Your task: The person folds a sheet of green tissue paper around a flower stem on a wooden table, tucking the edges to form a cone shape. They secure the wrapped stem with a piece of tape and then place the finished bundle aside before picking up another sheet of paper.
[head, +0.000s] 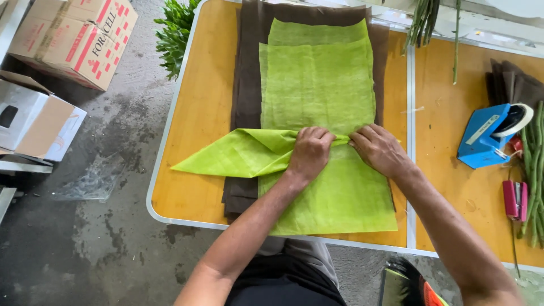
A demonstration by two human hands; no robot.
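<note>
Two hands pinch one fold. Your left hand (pixel 309 152) and right hand (pixel 378 148) sit almost touching, fingers curled down tight on the gathered middle of the top green sheet (pixel 249 152), near the front edge of the table (pixel 192 113).

Done so far, judging by the lay: the sheet's left side is already bunched and folded, its point sticking out toward the table's left edge over the brown sheets (pixel 247 68). The right side looks only just gathered under your right fingers, so the pleat seems about half made. More flat green sheets (pixel 317 79) lie stacked underneath, untouched, running to the far edge.

Nothing fastens the gather yet: blue tape dispenser (pixel 492 136) and pink stapler (pixel 514 199) rest by the right edge, well apart from your hands, beside green stems (pixel 532 170). Cardboard boxes (pixel 73 34) stand on the floor off the left side.
</note>
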